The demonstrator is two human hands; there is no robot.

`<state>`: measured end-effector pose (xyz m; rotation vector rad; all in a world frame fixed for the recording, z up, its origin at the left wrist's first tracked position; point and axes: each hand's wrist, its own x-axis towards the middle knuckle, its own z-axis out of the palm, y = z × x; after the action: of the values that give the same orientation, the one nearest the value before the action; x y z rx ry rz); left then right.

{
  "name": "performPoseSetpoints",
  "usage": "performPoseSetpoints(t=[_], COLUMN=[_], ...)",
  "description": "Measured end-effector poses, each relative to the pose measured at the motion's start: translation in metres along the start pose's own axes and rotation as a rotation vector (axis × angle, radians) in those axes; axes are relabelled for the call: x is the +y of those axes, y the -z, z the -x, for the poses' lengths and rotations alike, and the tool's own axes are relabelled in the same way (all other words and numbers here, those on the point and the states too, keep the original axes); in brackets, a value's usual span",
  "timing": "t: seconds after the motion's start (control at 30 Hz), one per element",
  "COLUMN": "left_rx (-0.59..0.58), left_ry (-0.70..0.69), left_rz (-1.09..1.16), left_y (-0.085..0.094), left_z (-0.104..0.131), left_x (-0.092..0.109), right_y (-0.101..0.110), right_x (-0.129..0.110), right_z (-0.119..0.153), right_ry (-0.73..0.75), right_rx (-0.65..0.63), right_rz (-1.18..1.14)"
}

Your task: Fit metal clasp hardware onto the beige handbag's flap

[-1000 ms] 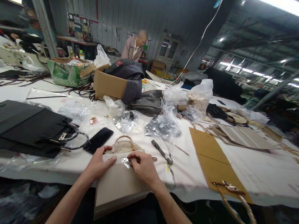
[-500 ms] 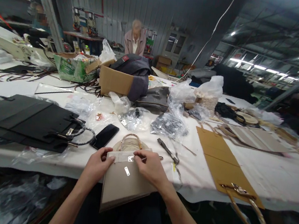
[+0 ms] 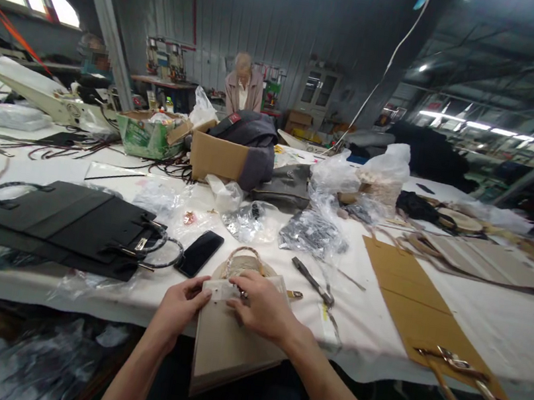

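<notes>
A beige handbag (image 3: 233,362) leans against the table edge, tilted towards me, its looped handle (image 3: 245,250) lying beyond on the tabletop. My left hand (image 3: 184,304) pinches its upper left corner, thumb on the near face. Over its upper middle, my right hand (image 3: 261,306) has its fingers curled, with a glint of a small metal fitting (image 3: 245,295) between thumb and fingers. The fitting's exact shape is hidden. Clear film covers part of the bag's top band, where small dark holes show. A gold-coloured metal end (image 3: 295,294) sticks out right of the bag.
Left lie black handbags (image 3: 67,224) and a phone (image 3: 200,253). A dark-handled hand tool (image 3: 312,280) rests right of the bag, then a mustard panel (image 3: 407,301) overhanging the edge. Plastic bags of parts (image 3: 315,234) and a carton (image 3: 218,158) stand behind; a person (image 3: 244,86) stands beyond.
The view has shifted slightly, moving everything right and down. My right hand has moved over the clasp area, and the loose metal plate on the bag's face is no longer visible there.
</notes>
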<state>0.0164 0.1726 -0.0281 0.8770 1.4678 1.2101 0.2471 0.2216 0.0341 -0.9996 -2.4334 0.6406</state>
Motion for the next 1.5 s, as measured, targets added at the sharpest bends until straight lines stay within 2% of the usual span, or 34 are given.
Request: performPoseSetpoints(t=[0.1, 0.17, 0.33, 0.5, 0.57, 0.67, 0.73, 1.03, 1.17, 1.3, 1.5], left_rx=[0.047, 0.062, 0.058, 0.223, 0.199, 0.096, 0.061, 0.105, 0.091, 0.103, 0.045], left_ry=[-0.037, -0.058, -0.083, -0.174, -0.15, -0.096, -0.106, -0.221, -0.218, -0.224, -0.222], left_rz=[-0.03, -0.056, -0.141, -0.304, -0.315, -0.306, -0.34, -0.531, -0.49, -0.546, -0.526], left_y=[0.0, -0.001, -0.008, -0.017, -0.016, -0.012, -0.009, -0.002, -0.001, -0.002, 0.0], left_z=[-0.003, -0.004, -0.005, -0.01, -0.012, -0.013, -0.014, -0.014, -0.014, -0.015, -0.015], left_x=[-0.003, -0.005, -0.005, 0.004, 0.005, 0.003, 0.001, 0.004, 0.004, 0.009, 0.015], right_y=[-0.01, -0.017, -0.023, -0.029, -0.03, -0.029, -0.028, -0.047, -0.04, -0.033, -0.041], right_x=[-0.006, -0.007, -0.005, 0.005, 0.008, 0.01, 0.01, 0.0, -0.007, -0.012, -0.011], right_z=[-0.014, -0.02, -0.025, -0.029, -0.028, -0.025, -0.023, -0.026, -0.026, -0.028, -0.031], right_ry=[0.132, 0.166, 0.123, 0.121, 0.141, 0.155, 0.153, 0.18, 0.156, 0.153, 0.178], right_rx=[-0.076, -0.104, -0.098, -0.086, -0.081, -0.067, -0.061, -0.042, -0.069, -0.113, -0.109], right_rz=[0.097, 0.098, 0.069, 0.121, 0.119, 0.092, 0.09, 0.232, 0.268, 0.283, 0.336])
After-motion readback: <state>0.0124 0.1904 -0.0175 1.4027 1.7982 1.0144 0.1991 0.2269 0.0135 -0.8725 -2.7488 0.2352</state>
